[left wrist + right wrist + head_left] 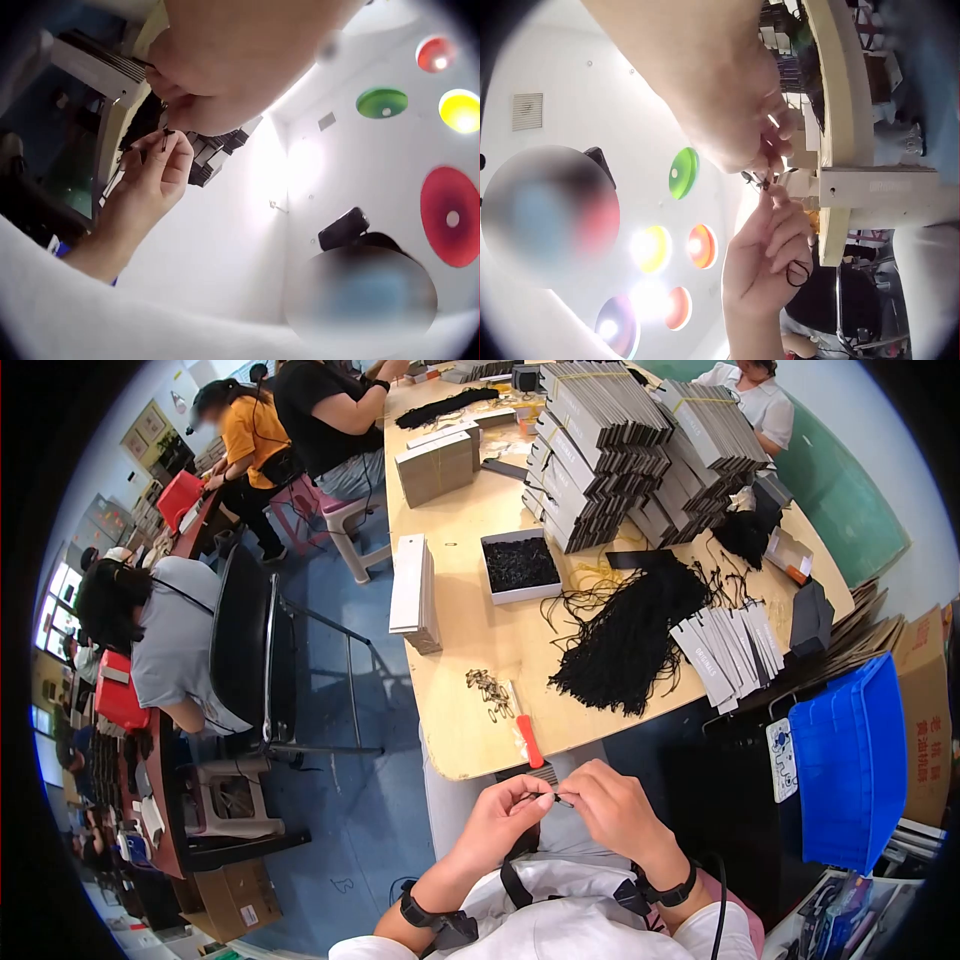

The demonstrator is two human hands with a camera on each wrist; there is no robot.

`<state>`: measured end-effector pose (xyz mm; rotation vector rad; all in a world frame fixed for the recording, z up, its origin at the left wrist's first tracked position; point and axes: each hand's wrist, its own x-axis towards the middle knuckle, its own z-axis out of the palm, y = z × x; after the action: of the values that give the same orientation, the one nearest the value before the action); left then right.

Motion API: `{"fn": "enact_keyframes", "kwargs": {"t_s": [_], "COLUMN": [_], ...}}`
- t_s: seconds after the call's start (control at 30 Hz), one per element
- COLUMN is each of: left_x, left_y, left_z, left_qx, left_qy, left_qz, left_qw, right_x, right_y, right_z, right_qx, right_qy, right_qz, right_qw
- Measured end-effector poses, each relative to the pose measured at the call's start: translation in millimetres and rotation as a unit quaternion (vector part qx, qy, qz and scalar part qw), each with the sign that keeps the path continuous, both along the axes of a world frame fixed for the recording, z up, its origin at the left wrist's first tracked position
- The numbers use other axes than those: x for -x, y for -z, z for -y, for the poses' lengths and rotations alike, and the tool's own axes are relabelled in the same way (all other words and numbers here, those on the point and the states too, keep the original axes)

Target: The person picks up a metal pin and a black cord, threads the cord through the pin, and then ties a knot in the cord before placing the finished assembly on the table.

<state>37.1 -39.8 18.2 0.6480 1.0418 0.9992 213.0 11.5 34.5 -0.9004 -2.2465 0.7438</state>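
With the meeting fingertips as the centre of my clock and twelve straight ahead, I have both hands in front of the white top, just off the near edge of the table (470,735). My left hand (500,825) pinches a small dark piece (761,182) between thumb and forefinger, its other fingers curled in. My right hand (620,822) comes in from three o'clock, its fingertips narrowed onto the same piece, so the two hands' tips meet there. The piece is too small for me to make out its shape. In the right wrist view a thin black cord loop (799,286) shows against the left hand's curled fingers; I cannot tell whether it joins the piece.

Toward twelve, at the table's near edge, lies a red-handled tool (528,738); at eleven, just beside it, is a loose pile of brass-coloured clasps (488,695). Farther along eleven stands a stack of pale cards (412,590). A white box of black bits (525,592) sits at twelve, with tall banded stacks of grey tags (600,450) beyond. At one o'clock spreads a heap of black cords (630,645), with fanned tags (730,650) touching its right side. A blue bin (855,760) is at three, off the table.
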Motion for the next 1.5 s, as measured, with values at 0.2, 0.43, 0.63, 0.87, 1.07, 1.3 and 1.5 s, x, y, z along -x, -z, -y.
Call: {"fn": "enact_keyframes", "kwargs": {"t_s": [0.2,0.43,0.63,0.87,1.07,1.3,1.5], "left_x": [4.0,0.8,-4.5,-8.7,-5.9,-9.3,-12.4], "left_y": [-9.7,-8.5,-9.3,-5.2,-10.8,-3.1,-0.8], "left_z": [-1.3,0.7,2.7,1.8,2.0,1.4,2.0], "left_qx": [0.107,0.101,0.059,0.008,-0.036,-0.010,0.004], "left_qy": [0.006,-0.027,-0.054,-0.092,-0.051,-0.090,-0.098], "left_qz": [0.117,0.139,0.084,0.007,-0.107,-0.034,-0.004], "left_qw": [0.987,0.985,0.993,0.996,0.992,0.995,0.995], "right_x": [1.0,1.2,2.0,1.1,0.0,2.6,7.3], "right_y": [0.2,4.2,3.2,1.4,5.3,8.1,10.5], "right_z": [4.1,7.0,6.8,3.9,1.0,10.6,15.5], "right_qx": [-0.087,-0.074,-0.066,-0.102,-0.068,-0.036,-0.033], "right_qy": [0.011,0.018,0.020,0.027,-0.009,0.065,0.090], "right_qz": [-0.002,-0.031,-0.042,0.045,0.023,-0.041,-0.062], "right_qw": [0.996,0.997,0.997,0.993,0.997,0.996,0.993]}}
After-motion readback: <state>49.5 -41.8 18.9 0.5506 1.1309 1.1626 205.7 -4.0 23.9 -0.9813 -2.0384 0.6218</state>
